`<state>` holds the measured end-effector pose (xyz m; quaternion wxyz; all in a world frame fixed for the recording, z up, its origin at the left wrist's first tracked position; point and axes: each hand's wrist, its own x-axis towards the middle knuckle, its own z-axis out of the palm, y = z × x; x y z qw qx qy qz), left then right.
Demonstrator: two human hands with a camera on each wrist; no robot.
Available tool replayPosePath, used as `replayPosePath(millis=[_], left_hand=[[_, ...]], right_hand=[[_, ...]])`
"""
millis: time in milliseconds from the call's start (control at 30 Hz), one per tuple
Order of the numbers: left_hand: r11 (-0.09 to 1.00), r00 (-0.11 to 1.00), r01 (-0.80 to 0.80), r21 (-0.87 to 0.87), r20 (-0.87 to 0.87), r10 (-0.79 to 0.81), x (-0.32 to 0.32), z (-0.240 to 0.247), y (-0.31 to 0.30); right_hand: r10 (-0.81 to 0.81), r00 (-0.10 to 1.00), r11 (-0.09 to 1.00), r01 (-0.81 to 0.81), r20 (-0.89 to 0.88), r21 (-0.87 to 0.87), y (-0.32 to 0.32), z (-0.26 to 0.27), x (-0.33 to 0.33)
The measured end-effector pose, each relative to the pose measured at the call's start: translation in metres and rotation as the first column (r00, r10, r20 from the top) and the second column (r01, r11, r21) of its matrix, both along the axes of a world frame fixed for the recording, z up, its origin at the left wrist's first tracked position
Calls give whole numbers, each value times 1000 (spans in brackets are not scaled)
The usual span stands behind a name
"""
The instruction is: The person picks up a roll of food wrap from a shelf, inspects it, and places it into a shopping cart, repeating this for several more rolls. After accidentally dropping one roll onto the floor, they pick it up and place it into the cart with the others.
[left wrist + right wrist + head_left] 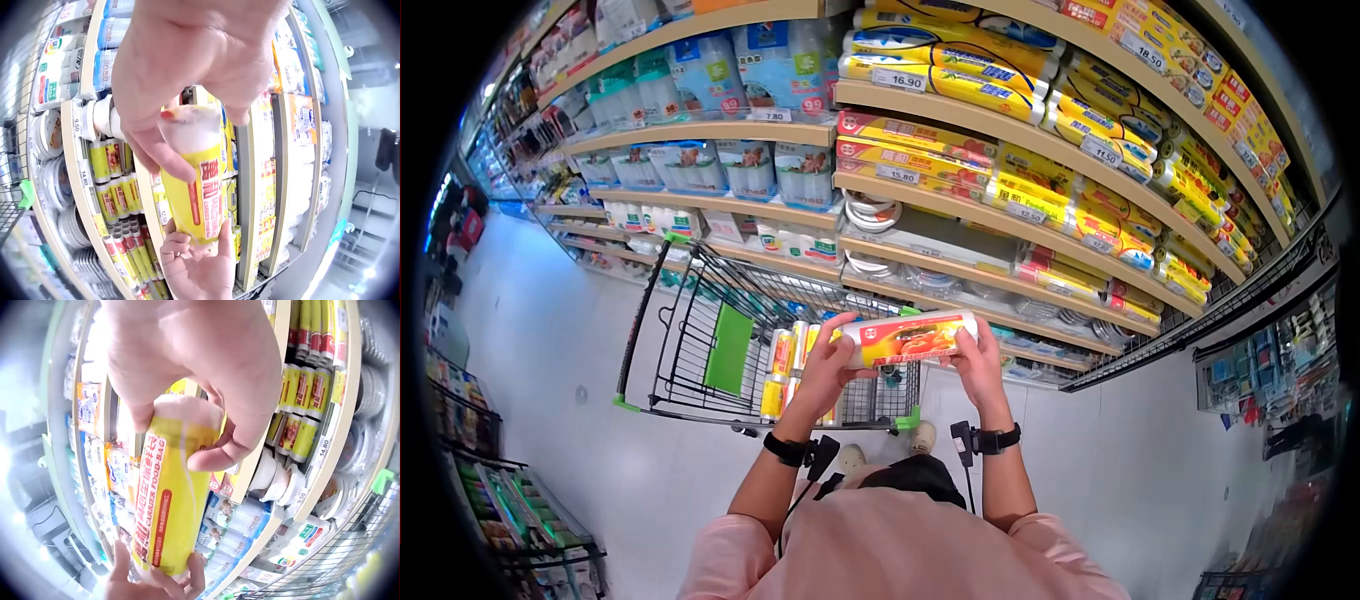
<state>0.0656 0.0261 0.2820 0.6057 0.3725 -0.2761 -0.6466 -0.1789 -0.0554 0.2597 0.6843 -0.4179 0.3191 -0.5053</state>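
Observation:
Both hands hold a roll of food bags (908,340) in front of the body, lying roughly level in the head view. Its wrap is yellow, red and white, with "CARRIER FOOD BAG" printed on the side seen in the right wrist view. The left hand (828,362) grips the roll's left end, thumb and fingers around it. At the other end the right hand (980,366) has its thumb and fingers curled on the roll. Below and left of the hands, several yellow-and-white rolls (778,352) stand in the shopping cart (670,400), partly hidden by the left arm.
Ahead rise store shelves (940,190) with boxed and rolled yellow goods and price tags. White plates (870,213) sit on a lower shelf. Blue packs of cups (705,75) fill the left side. The cart's green panel (728,350) faces left. Pale floor (1090,470) lies to the right.

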Motion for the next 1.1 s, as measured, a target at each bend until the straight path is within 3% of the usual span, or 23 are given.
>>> replayPosePath(millis=[67, 167, 200, 300, 467, 567, 600, 700, 833, 867, 967, 1067, 1100], left_hand=[[992, 992, 118, 42, 49, -120, 10, 5, 3], [990, 980, 12, -140, 198, 16, 9, 4, -1], [975, 942, -31, -219, 321, 102, 10, 7, 0], [853, 913, 1, -522, 349, 212, 14, 1, -9], [760, 840, 138, -635, 481, 249, 18, 0, -14], [851, 947, 88, -518, 307, 89, 12, 11, -7], [886, 980, 110, -450, 200, -20, 13, 15, -5], [966, 994, 24, -258, 105, 3, 19, 18, -13], [954, 965, -1, -301, 250, 80, 19, 3, -20], [952, 974, -33, -303, 202, 98, 18, 1, -21], [934, 981, -9, -356, 178, 77, 13, 10, -15], [822, 896, -34, -569, 346, 277, 9, -2, -24], [812, 886, -6, -584, 374, 275, 9, -2, -24]], right_hand=[[12, 1000, 1000, -11, 29, -21, -3, 1, 2], [-23, 998, 1000, 22, 55, 7, 5, 22, 16], [2, 1000, 1000, -2, 30, 13, 4, 25, 16], [151, 987, 983, -156, 60, 92, 11, 41, 13], [163, 979, 980, -175, 123, 99, -8, 27, 11], [61, 986, 998, -58, 158, -21, 1, 50, 19], [130, 971, 991, -121, 200, -60, 4, 56, 16], [140, 987, 974, -122, 82, -188, -2, 48, 12], [74, 995, 988, -63, 73, -138, -4, 29, 11], [71, 994, 991, -61, 83, -117, -5, 26, 11], [35, 999, 995, -37, -24, -96, -6, 23, 10], [-51, 953, 959, -37, -299, -281, -12, 6, 7], [-48, 947, 961, -43, -317, -274, -10, 8, 9]])
